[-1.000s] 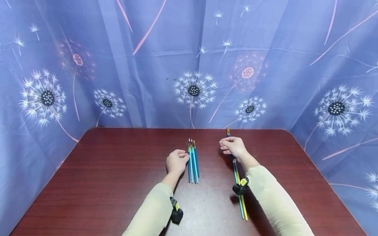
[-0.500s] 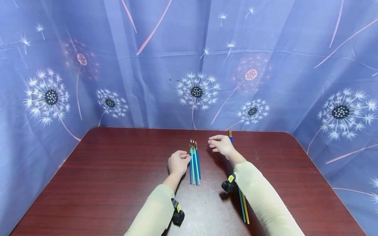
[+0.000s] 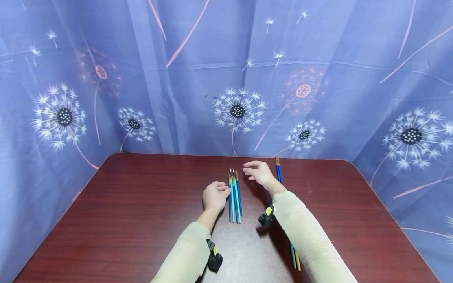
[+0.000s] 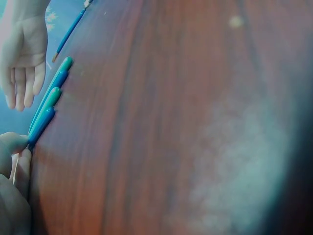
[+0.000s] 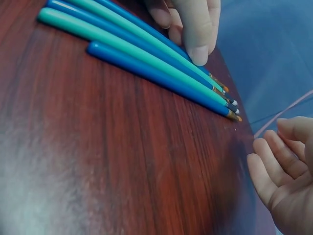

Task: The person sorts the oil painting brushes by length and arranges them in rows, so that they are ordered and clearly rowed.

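Several thin paintbrushes (image 3: 235,202) with blue and mint-green handles lie side by side in a row on the table, bristles pointing away. At the row's left edge, my left hand (image 3: 214,196) touches the outermost blue brush with thumb and fingers, as the right wrist view also shows the thumb (image 5: 198,51) against it. My right hand (image 3: 261,173) hovers just right of the bristle ends, fingers loosely bent and holding nothing. In the left wrist view the right hand (image 4: 24,63) hangs beyond the brush handles (image 4: 46,107).
Further right lie more brushes: a blue-handled brush (image 3: 278,172) near the back edge, and a green brush (image 3: 293,255) and a yellow brush (image 3: 298,261) partly under my right sleeve. A blue dandelion-print curtain (image 3: 198,98) surrounds the dark red wooden table (image 3: 141,212).
My right hand has moved left, from over the right-hand brushes to beside the blue and green row. My left hand has stayed at the row's left edge.
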Motion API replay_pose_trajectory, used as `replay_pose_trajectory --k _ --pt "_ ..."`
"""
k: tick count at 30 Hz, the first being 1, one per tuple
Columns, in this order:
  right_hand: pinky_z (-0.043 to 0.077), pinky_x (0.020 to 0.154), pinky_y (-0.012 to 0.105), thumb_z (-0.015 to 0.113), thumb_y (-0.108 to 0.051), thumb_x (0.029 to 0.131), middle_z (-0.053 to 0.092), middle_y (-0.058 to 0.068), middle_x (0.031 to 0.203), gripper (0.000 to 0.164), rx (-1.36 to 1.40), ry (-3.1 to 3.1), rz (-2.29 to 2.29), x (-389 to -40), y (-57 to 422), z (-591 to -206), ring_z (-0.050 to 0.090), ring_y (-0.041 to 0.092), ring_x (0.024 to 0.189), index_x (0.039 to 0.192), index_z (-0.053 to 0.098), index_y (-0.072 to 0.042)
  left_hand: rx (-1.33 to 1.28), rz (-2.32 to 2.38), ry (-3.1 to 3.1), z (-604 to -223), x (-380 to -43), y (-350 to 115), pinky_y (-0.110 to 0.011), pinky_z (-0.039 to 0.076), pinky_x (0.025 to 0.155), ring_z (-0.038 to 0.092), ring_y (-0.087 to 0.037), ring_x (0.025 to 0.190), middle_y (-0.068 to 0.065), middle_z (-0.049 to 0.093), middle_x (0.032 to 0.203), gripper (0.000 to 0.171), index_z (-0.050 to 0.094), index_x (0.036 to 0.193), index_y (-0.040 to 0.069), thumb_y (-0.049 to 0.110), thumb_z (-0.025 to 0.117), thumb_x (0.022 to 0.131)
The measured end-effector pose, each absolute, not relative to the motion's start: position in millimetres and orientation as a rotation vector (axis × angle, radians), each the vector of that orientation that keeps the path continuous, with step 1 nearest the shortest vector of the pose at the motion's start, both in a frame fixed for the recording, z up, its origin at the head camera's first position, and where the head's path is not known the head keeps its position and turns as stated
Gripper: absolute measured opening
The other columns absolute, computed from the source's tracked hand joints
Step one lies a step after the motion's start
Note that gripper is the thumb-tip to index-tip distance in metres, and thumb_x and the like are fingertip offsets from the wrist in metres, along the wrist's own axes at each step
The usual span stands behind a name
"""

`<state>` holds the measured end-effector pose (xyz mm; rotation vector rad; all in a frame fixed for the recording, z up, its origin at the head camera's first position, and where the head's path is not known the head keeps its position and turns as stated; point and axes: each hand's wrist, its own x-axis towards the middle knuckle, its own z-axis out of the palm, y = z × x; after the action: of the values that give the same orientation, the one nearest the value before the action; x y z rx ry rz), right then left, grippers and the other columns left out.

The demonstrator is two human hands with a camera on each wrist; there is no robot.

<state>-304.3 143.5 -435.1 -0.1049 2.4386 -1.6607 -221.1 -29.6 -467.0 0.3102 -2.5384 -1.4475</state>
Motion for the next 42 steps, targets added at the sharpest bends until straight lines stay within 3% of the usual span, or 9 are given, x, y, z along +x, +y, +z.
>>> replay_pose_trajectory --k 15,22,27,32,42 --pt "0.058 0.074 0.034 0.058 -0.008 0.093 0.066 0.022 0.112 0.029 -0.135 2.462 -1.645 -314.2 125.9 -446.1 0.066 0.019 0.092 0.119 0.06 0.004 0.313 -1.468 -2.554 -465.1 -219.1 -32.4 -0.035 0.053 0.078 0.071 -0.012 0.082 0.002 0.075 0.089 0.024 0.07 0.1 0.012 0.025 0.073 0.081" --pt "0.057 0.069 0.031 0.06 -0.003 0.09 0.066 0.023 0.113 0.027 -0.207 2.518 -1.597 -319.4 122.5 -449.9 0.066 0.023 0.096 0.116 0.062 0.004 0.304 -1.473 -2.536 -465.0 -220.3 -31.8 -0.034 0.053 0.078 0.072 -0.011 0.081 0.002 0.075 0.088 0.024 0.07 0.099 0.011 0.024 0.074 0.08" --pt "0.056 0.068 0.031 0.059 -0.005 0.09 0.068 0.021 0.109 0.025 -0.202 2.565 -1.535 -320.6 123.2 -450.1 0.067 0.022 0.093 0.115 0.064 0.001 0.299 -1.481 -2.537 -464.5 -219.6 -31.0 -0.034 0.053 0.077 0.072 -0.012 0.081 0.001 0.075 0.088 0.023 0.07 0.098 0.011 0.024 0.074 0.08" --pt "0.054 0.066 0.028 0.061 -0.007 0.09 0.069 0.019 0.106 0.025 -0.23 2.604 -1.439 -320.3 124.9 -451.3 0.064 0.017 0.08 0.113 0.066 0.0 0.305 -1.482 -2.541 -465.5 -220.1 -29.7 -0.035 0.053 0.079 0.072 -0.012 0.082 0.002 0.075 0.089 0.023 0.07 0.099 0.012 0.025 0.074 0.08" --pt "0.052 0.068 0.027 0.061 -0.013 0.091 0.068 0.016 0.107 0.028 -0.312 2.606 -1.276 -320.3 126.1 -447.0 0.061 0.016 0.079 0.116 0.065 -0.002 0.3 -1.469 -2.545 -465.6 -220.5 -30.3 -0.035 0.053 0.079 0.072 -0.012 0.082 0.003 0.075 0.089 0.022 0.07 0.099 0.012 0.024 0.073 0.08"
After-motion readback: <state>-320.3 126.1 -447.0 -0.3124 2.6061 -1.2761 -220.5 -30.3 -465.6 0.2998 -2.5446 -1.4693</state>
